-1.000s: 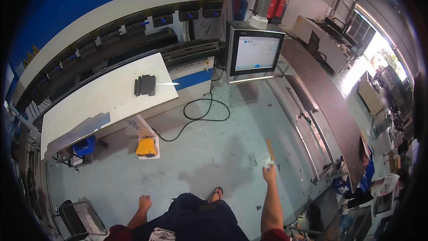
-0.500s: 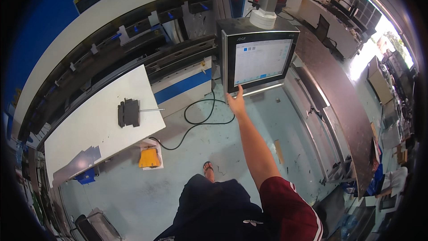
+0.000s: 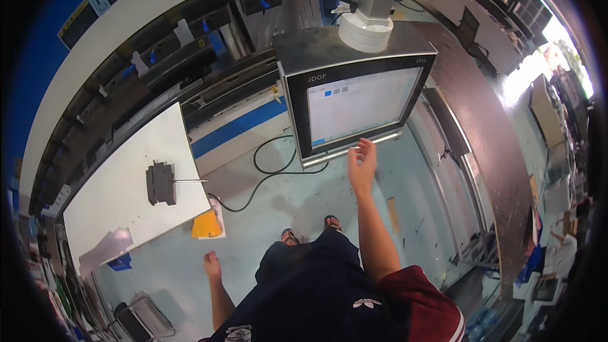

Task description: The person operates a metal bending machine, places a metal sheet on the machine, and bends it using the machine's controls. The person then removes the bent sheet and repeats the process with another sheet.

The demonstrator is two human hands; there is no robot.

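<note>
My right hand (image 3: 362, 168) is raised just in front of the lower edge of a large touchscreen monitor (image 3: 362, 106). Its fingers are loosely bent and apart, with nothing between them. A silver bar (image 3: 351, 152) runs under the screen, close to the fingertips; whether they touch it I cannot tell. Lower left, my left hand (image 3: 212, 265) hangs over the floor, empty, its fingers loosely extended. A dark block-shaped tool (image 3: 161, 183) with a thin metal rod (image 3: 190, 181) lies on a white sheet-topped table (image 3: 120, 215) beyond that hand.
A press-like machine (image 3: 158, 57) with blue handles curves along the left. A yellow foot pedal (image 3: 207, 223) sits on the floor by the table, with a black cable (image 3: 253, 202) looping from it. To the right stands a long brown-topped bench (image 3: 487, 120); a chair (image 3: 144, 318) is lower left.
My right hand has left the screen's lower left corner and moved right, below its edge. My left hand has come into view. The monitor appears larger and nearer.
</note>
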